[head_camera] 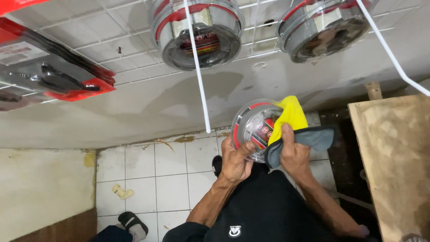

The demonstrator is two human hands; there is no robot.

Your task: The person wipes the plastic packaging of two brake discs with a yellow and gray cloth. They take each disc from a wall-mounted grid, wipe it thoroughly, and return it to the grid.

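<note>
Wiping a round clear pack held over the tiled floor

I had the left hand [235, 163] cupped under the round clear plastic pack [253, 130], fingers [245, 150] curled shut on its lower rim, while the right hand [291, 154] pinched a yellow and grey cloth [293, 118] against its right side, fingers closed on the fabric. The pack sat in front of my chest, above the white floor tiles [170, 179] and below two like packs [199, 33] hanging on a white wire rack [197, 67]. It looked light, stiff and slick, likely to dent if squeezed, so I judged the rim the safest hold. It was see-through with a red band and a red and black label; its contents I could not quite make out.
</note>
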